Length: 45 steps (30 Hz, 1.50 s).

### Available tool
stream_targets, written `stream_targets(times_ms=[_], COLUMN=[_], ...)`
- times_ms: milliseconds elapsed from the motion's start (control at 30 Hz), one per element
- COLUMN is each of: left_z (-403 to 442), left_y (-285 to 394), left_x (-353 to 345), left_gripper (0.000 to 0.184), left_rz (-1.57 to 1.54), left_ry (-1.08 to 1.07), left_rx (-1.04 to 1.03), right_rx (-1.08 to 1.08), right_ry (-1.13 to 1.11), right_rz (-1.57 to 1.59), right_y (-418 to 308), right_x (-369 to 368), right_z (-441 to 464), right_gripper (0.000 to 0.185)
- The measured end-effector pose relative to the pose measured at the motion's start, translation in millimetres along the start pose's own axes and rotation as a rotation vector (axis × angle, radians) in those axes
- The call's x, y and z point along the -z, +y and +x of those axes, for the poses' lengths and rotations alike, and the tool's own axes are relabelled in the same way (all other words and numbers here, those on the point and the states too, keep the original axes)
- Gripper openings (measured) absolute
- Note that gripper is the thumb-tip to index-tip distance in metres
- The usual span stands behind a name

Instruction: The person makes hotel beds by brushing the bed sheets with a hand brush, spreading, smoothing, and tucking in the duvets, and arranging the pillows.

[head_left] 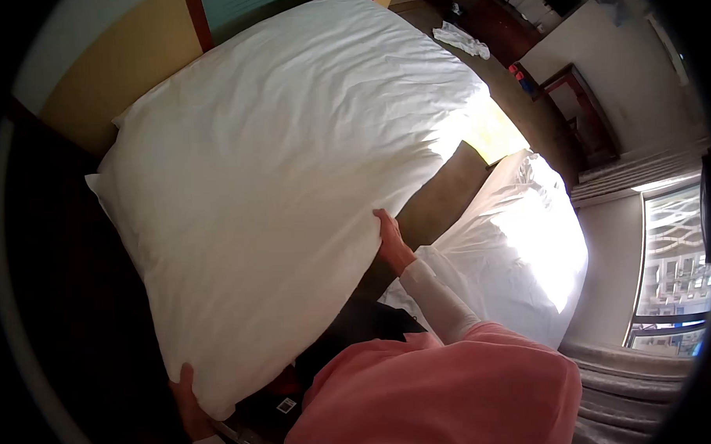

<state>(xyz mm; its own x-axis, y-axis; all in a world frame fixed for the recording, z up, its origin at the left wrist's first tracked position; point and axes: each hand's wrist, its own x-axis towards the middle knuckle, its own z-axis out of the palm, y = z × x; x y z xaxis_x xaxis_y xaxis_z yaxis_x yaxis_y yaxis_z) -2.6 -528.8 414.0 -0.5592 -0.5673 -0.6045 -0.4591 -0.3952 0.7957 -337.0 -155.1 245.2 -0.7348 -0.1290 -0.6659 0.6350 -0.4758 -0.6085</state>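
A wide white duvet (275, 170) spreads over the bed, its surface softly wrinkled. At its near left corner, my left hand (189, 404) grips the edge, thumb on top and the other fingers hidden beneath. My right hand (391, 240) holds the right edge of the same duvet further up, with the thumb on the cloth and the fingers mostly out of sight. Between my two hands the edge hangs in front of my body.
To the right stands a second bed with white bedding (497, 248), partly in bright sunlight. A strip of brown floor (444, 191) separates the beds. White cloth (461, 40) lies on the far floor. A window (670, 266) and curtains (635, 388) are at the right.
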Motion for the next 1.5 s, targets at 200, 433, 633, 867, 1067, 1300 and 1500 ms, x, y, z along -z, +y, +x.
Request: stream_targets(times_ms=[200, 433, 633, 867, 1067, 1300, 1500], left_z=[-37.1, 25.3, 83.4, 356.5, 631.4, 696.2, 622.9], left_y=[2.7, -163.2, -151.3, -0.1, 103.9, 180.6, 191.1], left_x=[61.6, 114.8, 102.2, 92.4, 115.4, 24.8, 125.0], left_gripper=[0.062, 0.06, 0.066, 0.056, 0.067, 0.061, 0.038], left_rz=[0.104, 0.505, 0.771, 0.682, 0.649, 0.313, 0.323], left_ry=[0.158, 0.395, -0.095, 0.347, 0.499, 0.563, 0.642], left_rx=[0.134, 0.239, 0.829, -0.19, -0.145, -0.242, -0.294], right_rx=[-0.039, -0.265, -0.48, -0.813, -0.326, 0.739, 1.199], right_ry=[0.098, -0.257, -0.453, -0.192, 0.106, -0.116, -0.402], right_rz=[-0.28, -1.172, -1.229, -1.314, -1.87, -1.697, -1.924], right_y=[91.8, 165.0, 106.0, 108.9, 78.5, 38.9, 19.4], right_x=[-0.5, 103.0, 78.1, 67.2, -45.8, -214.0, -404.7], right_z=[-41.2, 22.8, 29.0, 80.0, 97.2, 193.4, 308.0], right_gripper=[0.038, 0.036, 0.037, 0.044, 0.036, 0.016, 0.056])
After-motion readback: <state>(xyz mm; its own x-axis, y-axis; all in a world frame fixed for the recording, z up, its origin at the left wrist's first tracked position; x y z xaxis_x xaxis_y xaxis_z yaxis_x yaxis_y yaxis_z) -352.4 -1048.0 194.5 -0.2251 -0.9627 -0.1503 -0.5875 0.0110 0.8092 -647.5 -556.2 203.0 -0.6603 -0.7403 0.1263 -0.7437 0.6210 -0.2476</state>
